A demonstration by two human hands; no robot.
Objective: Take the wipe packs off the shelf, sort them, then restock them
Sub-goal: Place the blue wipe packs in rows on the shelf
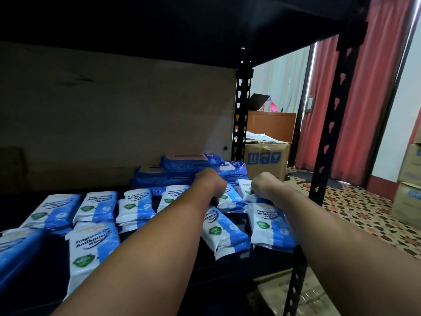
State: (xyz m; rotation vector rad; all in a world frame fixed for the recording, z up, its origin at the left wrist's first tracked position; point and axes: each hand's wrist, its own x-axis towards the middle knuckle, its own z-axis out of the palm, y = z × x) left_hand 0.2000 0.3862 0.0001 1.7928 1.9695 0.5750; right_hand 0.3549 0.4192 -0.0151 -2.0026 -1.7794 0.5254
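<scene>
Several white-and-blue antibacterial wipe packs [95, 207] lie flat in rows on the dark shelf board [268, 258]. Behind them sits a stack of larger dark blue wipe packs [191, 164]. Both my arms reach over the front rows. My left hand [210, 182] bends down at the wrist onto a small pack [230, 197] in the back row, its fingers hidden. My right hand [264, 183] curls over another small pack [245, 190] just to the right. Two more packs [224, 233] lie under my forearms at the shelf's right end.
The black slotted uprights [328, 137] frame the shelf's right side, with another dark shelf board [159, 23] close overhead. A cardboard box [266, 160] stands behind the rack on the patterned floor. Red curtains [369, 99] and more boxes [407, 190] fill the right.
</scene>
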